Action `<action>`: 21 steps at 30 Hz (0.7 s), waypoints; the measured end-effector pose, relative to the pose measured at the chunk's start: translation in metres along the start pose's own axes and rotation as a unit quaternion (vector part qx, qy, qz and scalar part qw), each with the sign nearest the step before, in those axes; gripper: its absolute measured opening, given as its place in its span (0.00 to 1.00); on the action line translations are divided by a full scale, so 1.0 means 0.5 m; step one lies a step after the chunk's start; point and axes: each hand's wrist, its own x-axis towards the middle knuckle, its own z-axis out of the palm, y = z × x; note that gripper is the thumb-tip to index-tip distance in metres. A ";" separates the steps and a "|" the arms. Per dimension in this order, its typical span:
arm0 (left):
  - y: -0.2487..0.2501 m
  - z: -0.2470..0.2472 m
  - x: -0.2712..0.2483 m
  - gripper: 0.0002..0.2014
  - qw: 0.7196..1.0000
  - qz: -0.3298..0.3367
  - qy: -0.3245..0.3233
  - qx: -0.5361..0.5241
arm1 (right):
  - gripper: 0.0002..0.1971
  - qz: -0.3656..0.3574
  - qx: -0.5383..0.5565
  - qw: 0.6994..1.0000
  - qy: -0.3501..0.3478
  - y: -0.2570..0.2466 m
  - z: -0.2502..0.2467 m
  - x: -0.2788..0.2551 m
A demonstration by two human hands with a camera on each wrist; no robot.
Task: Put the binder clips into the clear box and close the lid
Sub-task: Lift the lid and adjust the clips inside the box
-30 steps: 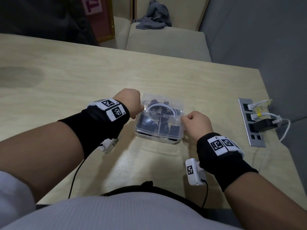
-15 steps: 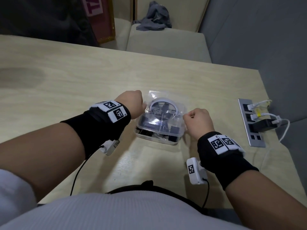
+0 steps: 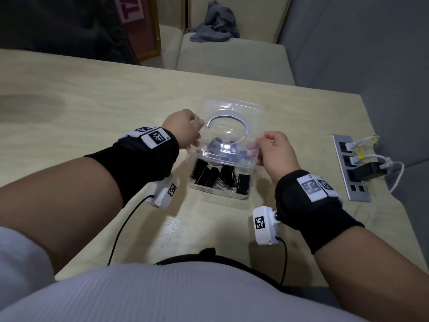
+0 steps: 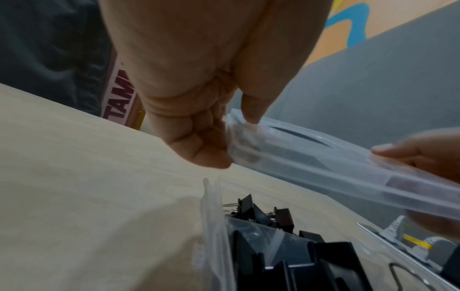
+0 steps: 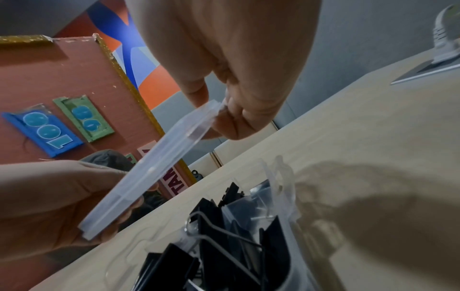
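Observation:
A clear plastic box (image 3: 204, 190) sits on the table in front of me with several black binder clips (image 3: 209, 174) inside. Its clear lid (image 3: 232, 129) is lifted off and held tilted above the box. My left hand (image 3: 185, 131) pinches the lid's left edge. My right hand (image 3: 271, 149) pinches the right edge. In the left wrist view the thumb and curled fingers (image 4: 199, 149) clamp the lid (image 4: 323, 163) over the clips (image 4: 286, 256). The right wrist view shows the lid (image 5: 149, 169) edge-on above the clips (image 5: 224, 246), pinched by my right fingers (image 5: 236, 118).
A metal socket strip (image 3: 350, 168) with a black adapter and white cables is set into the table at the right edge. Beyond the table's far edge stand a beige cushioned bench (image 3: 232, 56) with a grey cloth and a red signboard (image 3: 139, 24). Wrist camera cables hang near the front edge.
The lid was down on the box a second ago with both hands at its sides. Both hands have lifted it off and raised it, uncovering the clips.

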 end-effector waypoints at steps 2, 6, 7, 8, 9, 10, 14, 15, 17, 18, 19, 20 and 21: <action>-0.001 -0.010 0.001 0.13 0.999 -0.007 0.019 -0.035 | 0.07 0.016 0.029 0.999 -0.015 0.008 0.003 -0.006; -0.002 -0.032 0.001 0.08 0.988 -0.053 0.049 -0.136 | 0.10 -0.021 -0.170 0.980 -0.098 0.043 0.003 -0.015; -0.004 -0.036 0.001 0.07 0.986 -0.060 0.062 -0.146 | 0.11 -0.055 -0.254 0.955 -0.143 0.050 0.003 -0.021; -0.005 -0.040 0.001 0.06 0.984 -0.065 0.071 -0.152 | 0.13 -0.084 -0.319 0.926 -0.184 0.055 0.005 -0.027; -0.006 -0.043 0.002 0.06 0.982 -0.069 0.077 -0.158 | 0.15 -0.104 -0.360 0.904 -0.207 0.055 0.007 -0.035; -0.008 -0.046 0.001 0.05 0.980 -0.076 0.080 -0.164 | 0.16 -0.120 -0.383 0.892 -0.210 0.054 0.009 -0.040; -0.008 -0.051 -0.002 0.08 0.973 -0.107 0.085 -0.184 | 0.09 -0.161 -0.391 0.888 -0.181 0.050 0.005 -0.035; -0.007 -0.051 -0.003 0.10 0.971 -0.112 0.085 -0.193 | 0.08 -0.165 -0.396 0.883 -0.189 0.052 0.004 -0.035; -0.006 -0.047 -0.005 0.09 0.974 -0.107 0.085 -0.182 | 0.09 -0.173 -0.415 0.869 -0.206 0.056 0.006 -0.039; -0.004 -0.045 -0.007 0.07 0.976 -0.100 0.087 -0.170 | 0.10 -0.176 -0.424 0.863 -0.211 0.056 0.008 -0.042; -0.004 -0.044 -0.008 0.06 0.978 -0.094 0.090 -0.162 | 0.10 -0.176 -0.430 0.859 -0.214 0.058 0.010 -0.043; -0.003 -0.043 -0.008 0.06 0.979 -0.094 0.091 -0.157 | 0.10 -0.177 -0.434 0.857 -0.216 0.059 0.014 -0.045; -0.003 -0.043 -0.007 0.07 0.978 -0.098 0.091 -0.160 | 0.09 -0.178 -0.437 0.855 -0.216 0.061 0.018 -0.045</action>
